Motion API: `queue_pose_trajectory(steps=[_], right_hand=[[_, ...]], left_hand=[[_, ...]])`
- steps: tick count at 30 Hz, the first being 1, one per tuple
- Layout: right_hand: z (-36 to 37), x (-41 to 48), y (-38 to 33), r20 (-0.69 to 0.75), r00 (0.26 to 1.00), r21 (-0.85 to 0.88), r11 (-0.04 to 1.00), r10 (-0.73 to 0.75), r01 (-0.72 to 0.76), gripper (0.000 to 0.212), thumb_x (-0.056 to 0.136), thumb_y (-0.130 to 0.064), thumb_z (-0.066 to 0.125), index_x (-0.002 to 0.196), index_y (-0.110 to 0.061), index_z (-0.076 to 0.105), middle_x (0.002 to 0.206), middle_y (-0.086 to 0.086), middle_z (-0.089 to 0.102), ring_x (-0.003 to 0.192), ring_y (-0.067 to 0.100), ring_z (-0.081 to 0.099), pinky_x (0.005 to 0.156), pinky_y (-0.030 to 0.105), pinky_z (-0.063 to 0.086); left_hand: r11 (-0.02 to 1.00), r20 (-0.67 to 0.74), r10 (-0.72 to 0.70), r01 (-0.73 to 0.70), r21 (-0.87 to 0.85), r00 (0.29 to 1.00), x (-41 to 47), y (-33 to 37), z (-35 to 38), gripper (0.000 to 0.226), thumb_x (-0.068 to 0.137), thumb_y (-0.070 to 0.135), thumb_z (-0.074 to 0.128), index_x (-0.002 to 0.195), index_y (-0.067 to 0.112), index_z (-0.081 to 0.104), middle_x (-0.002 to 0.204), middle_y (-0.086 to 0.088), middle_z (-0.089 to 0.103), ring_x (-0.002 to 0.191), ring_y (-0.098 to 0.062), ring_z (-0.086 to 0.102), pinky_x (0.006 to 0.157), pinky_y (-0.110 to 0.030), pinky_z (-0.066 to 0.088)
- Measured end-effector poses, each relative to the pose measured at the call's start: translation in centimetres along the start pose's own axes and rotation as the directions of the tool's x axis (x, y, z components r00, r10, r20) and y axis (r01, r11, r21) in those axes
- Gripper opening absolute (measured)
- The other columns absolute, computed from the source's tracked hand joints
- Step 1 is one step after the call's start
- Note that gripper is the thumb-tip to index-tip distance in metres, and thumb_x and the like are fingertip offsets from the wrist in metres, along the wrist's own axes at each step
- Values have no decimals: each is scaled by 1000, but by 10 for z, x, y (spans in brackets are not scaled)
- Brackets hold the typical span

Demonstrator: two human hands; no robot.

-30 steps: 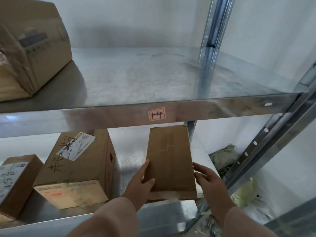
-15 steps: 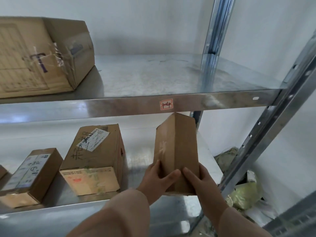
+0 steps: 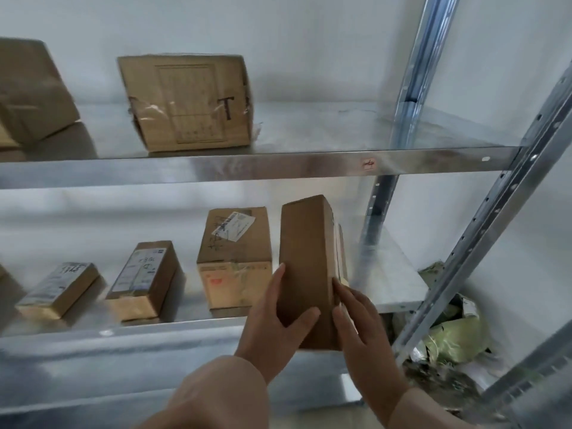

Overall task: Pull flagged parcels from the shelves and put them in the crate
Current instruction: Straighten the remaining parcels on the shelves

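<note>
At the lower shelf [image 3: 402, 275], both hands hold the parcel [image 3: 305, 264] upright.

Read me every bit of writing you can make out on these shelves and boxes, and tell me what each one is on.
"T": black marker on the taped upper-shelf box.
Red tag on the upper shelf edge: blurred, unreadable.
White label and scrawl on the tall lower-shelf box: unreadable.
Labels on the two small boxes: handwritten digits, too blurred.
The held parcel: no text visible.
</note>
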State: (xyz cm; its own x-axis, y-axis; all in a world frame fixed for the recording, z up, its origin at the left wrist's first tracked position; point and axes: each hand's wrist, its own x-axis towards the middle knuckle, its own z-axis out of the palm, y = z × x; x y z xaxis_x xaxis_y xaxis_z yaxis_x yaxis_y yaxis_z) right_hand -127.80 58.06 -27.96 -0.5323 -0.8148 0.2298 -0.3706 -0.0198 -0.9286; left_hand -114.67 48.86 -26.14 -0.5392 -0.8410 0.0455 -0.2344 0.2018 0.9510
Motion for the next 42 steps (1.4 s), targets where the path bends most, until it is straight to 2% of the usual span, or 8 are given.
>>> queue_pose_trajectory(steps=[3, 9, 19, 24, 28, 34, 40, 42], right_hand=[[29, -39, -22, 33, 990, -212, 967, -136, 140, 40, 89, -59, 30, 128, -60, 40, 132, -41, 34, 126, -6, 33, 109, 33, 31], [89, -103, -68, 309, 928, -311, 900, -208, 306, 45, 90, -58, 23, 131, -52, 39, 139, -25, 41, 130, 3, 35, 111, 40, 30], [190, -159, -126, 369, 786, -129, 811, -495, 571, 41, 94, -37, 41, 134, -32, 50, 139, -12, 47, 131, 9, 39, 108, 41, 36], [250, -163, -141, 514, 805, 11, 941, -296, 339, 49, 93, -49, 46, 138, -55, 28, 155, -17, 17, 140, -6, 14, 106, 10, 22], [313, -160, -152, 658, 726, 175, 978, -199, 109, 66, 89, -23, 64, 135, -59, 32, 144, -13, 41, 130, 1, 40, 106, 30, 41], [420, -153, -172, 753, 621, 201, 975, -216, 96, 68, 83, -26, 71, 136, -53, 36, 133, -14, 53, 118, -1, 52, 97, 29, 49], [531, -153, -204, 857, 452, 247, 967, -249, 64, 64, 86, -27, 70, 133, -55, 36, 129, -24, 50, 116, -3, 49, 80, 9, 48], [566, -155, -213, 886, 390, 247, 967, -250, 59, 64, 87, -26, 69, 136, -49, 36, 131, -20, 49, 119, 1, 48, 87, 15, 49]], left_hand=[[992, -33, -114, 113, -52, 993, -42, -7, -34, 113, 42, 85, 66, 139, 53, 17, 125, 33, 32, 117, -10, 44, 97, -35, 52], [954, -187, -212, 162, -251, 959, -133, -29, -112, 65, 83, 24, 73, 126, 54, 33, 132, 6, 42, 115, -23, 53, 91, -46, 55], [887, -410, -227, 13, -462, 884, -255, -67, -225, 63, 88, 6, 64, 129, 52, 47, 124, 4, 56, 98, -17, 66, 69, -29, 58], [799, -475, -331, -26, -601, 815, -291, -90, -284, 60, 72, 25, 61, 127, 48, 54, 119, 2, 65, 107, -23, 64, 69, -29, 56], [766, -548, -387, -73, -639, 742, -308, -110, -328, 49, 73, 28, 58, 116, 52, 59, 114, 12, 70, 103, -16, 68, 72, -31, 57], [862, -722, -426, 3, -506, 545, -326, -130, -404, 49, 86, 27, 61, 131, 47, 52, 131, 6, 59, 116, -17, 59, 105, -44, 44], [897, -822, -433, 87, -434, 370, -338, -148, -480, 48, 99, 19, 48, 137, 48, 37, 129, 6, 39, 99, -5, 58, 72, -16, 56], [897, -828, -434, 88, -433, 355, -345, -154, -503, 51, 101, 18, 43, 134, 55, 32, 124, 12, 39, 100, -3, 56, 78, -14, 55]])
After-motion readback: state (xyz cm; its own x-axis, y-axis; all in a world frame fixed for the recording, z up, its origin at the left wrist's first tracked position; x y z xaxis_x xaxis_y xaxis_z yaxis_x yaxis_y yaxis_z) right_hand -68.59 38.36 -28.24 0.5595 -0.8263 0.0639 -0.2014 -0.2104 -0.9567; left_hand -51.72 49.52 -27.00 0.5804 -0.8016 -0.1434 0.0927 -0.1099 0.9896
